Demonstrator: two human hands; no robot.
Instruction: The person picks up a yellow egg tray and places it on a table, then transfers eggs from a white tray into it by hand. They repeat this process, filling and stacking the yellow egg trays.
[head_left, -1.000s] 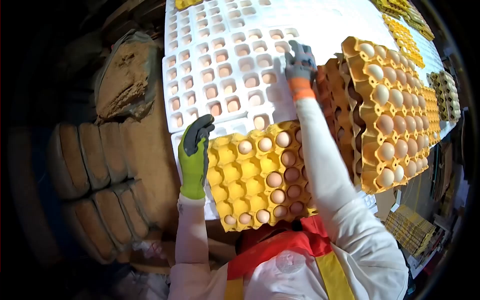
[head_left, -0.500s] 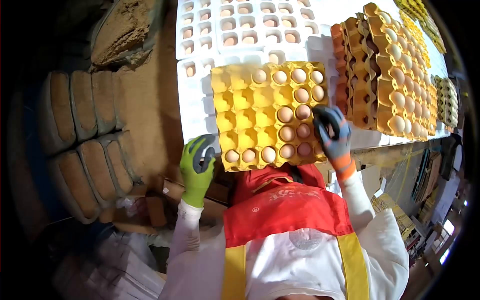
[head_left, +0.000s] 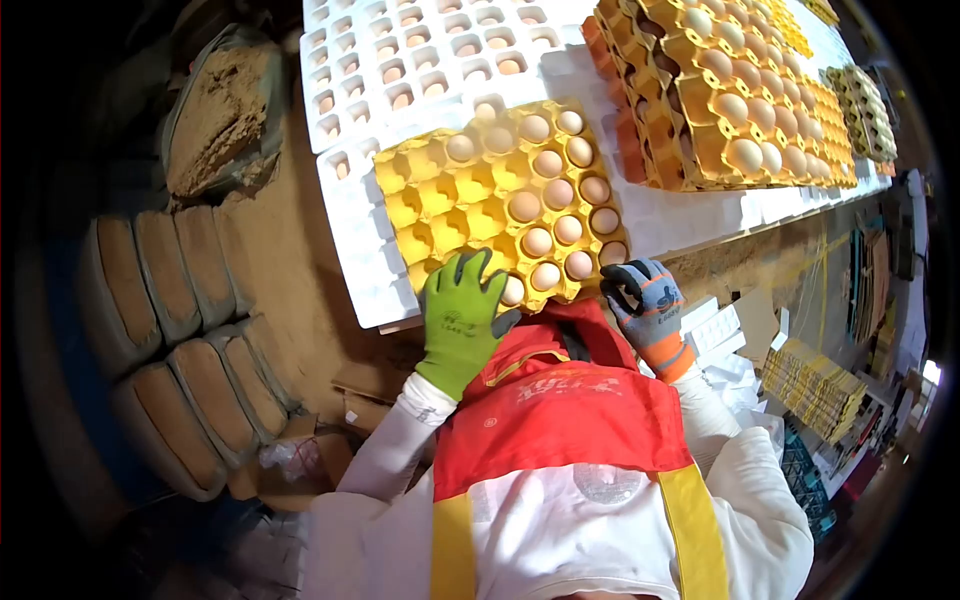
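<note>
The yellow egg tray (head_left: 440,195) lies tilted slightly on white foam trays, with brown eggs (head_left: 558,194) mainly in its right part and empty cups at left. My left hand (head_left: 462,325), in a green glove with dark fingertips, is over the tray's near left corner. Its fingers are apart and hide the cups beneath; the thumb is beside a pale egg (head_left: 512,290). My right hand (head_left: 650,310), in a grey-blue glove with an orange cuff, is at the near right corner, close to the corner egg (head_left: 613,254). Its fingers curl loosely, with a gap and nothing visible between them.
White foam trays (head_left: 340,235) with eggs in their cells cover the table. Stacked egg trays (head_left: 690,120) stand at right, with a paler stack (head_left: 862,115) behind. Filled sacks (head_left: 180,270) lie at left. Flattened trays (head_left: 815,390) and cartons are at lower right.
The view has shifted and turned, so the tray appears farther left and tilted. My left hand has moved from beside the tray onto its near left corner. My right hand is now lower beside the tray.
</note>
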